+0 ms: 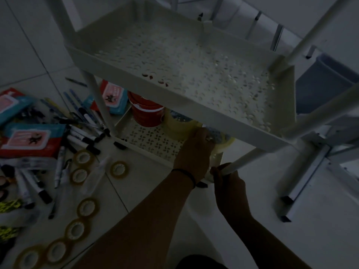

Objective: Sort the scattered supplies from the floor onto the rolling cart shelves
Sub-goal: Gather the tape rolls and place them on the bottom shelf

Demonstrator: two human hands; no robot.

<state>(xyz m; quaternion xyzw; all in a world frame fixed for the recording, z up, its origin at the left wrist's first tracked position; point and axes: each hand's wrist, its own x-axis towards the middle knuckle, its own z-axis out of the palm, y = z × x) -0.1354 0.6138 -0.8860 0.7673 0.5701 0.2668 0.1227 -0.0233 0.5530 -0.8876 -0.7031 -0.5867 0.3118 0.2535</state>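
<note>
A white rolling cart stands in front of me, its middle shelf (174,105) bare and perforated. On the bottom shelf (151,140) sit a red roll (147,111) and large clear tape rolls (180,125). My left hand (194,150) reaches under the middle shelf and holds a large tape roll (223,140) at the bottom shelf's near corner. My right hand (229,183) grips the cart's near leg (242,164). Small tape rolls (119,169) lie on the floor to the left, beside markers (81,136) and wipe packs (33,138).
More tape rolls (74,229) line the floor at lower left, with pens and yellow-black cord (9,206) at the far left edge. A blue bin (326,82) and white table legs (303,183) stand on the right. The scene is dim.
</note>
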